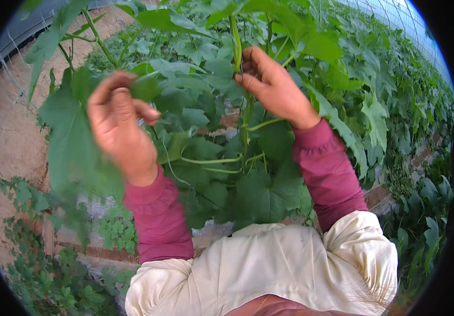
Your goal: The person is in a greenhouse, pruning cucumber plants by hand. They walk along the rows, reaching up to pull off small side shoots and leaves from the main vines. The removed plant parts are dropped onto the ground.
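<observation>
My right hand [276, 85] pinches an upright green vine stem [236, 45] between thumb and fingers, at the upper middle of the head view. Below this grip the stem [246, 134] runs down among large lobed leaves, with side stalks branching off. My left hand [122, 122] is raised to the left of the stem, apart from it, and blurred by motion. Its fingers are partly curled beside a blurred leaf [148, 87]; whether they hold anything is unclear. A thin pale string [167, 156] hangs just right of my left hand.
Dense vine foliage [393, 91] fills the right side. Large leaves [73, 134] hang close by my left arm. A bare earthen wall or bank [9, 134] stands at left, with wires or strings near it. Low plants [69, 276] grow at lower left, by reddish bricks [104, 252].
</observation>
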The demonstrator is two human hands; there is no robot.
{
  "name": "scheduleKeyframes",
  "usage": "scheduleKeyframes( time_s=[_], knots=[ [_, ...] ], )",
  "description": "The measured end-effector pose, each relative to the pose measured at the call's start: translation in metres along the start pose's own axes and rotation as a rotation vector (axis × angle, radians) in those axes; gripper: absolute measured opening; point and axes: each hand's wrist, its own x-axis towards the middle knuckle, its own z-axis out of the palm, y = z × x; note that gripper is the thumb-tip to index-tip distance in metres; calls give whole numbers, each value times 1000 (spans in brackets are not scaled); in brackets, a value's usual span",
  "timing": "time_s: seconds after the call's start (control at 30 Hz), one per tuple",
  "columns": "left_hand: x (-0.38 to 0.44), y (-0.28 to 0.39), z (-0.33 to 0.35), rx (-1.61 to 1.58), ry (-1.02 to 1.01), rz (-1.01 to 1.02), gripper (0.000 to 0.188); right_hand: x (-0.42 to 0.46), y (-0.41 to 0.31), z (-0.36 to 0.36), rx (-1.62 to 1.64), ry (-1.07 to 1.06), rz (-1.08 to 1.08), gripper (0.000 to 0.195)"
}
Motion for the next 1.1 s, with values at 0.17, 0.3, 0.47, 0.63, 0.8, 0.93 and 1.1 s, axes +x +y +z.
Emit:
scheduleKeyframes(
  time_s=[0.17, 0.3, 0.47, 0.63, 0.8, 0.93, 1.1],
  knots=[
    [21, 16, 24, 26, -74, -45, 24, -21, -1, -1, -56, -270, 149, 26],
    [22, -28, 40, -13, -205, -387, 21, -61, 16, 11, -14, -323, 186, 21],
    [-12, -69, 32, -108, -467, -655, 24, -128, 60, 26, -46, -326, 249, 15],
    [-67, -71, 30, 30, -499, -653, 34, -163, 82, 37, -131, -408, 40, 22],
    [-86, -51, 21, 84, -398, -677, 29, -164, 67, 35, -225, -504, 61, 23],
    [-111, -63, -30, -436, -301, -1152, 28, -117, 15, -5, -231, -498, 244, 22],
    [-138, -41, -32, -478, -650, -1096, 29, -37, -31, -26, 183, 37, 69, 28]
  ],
)
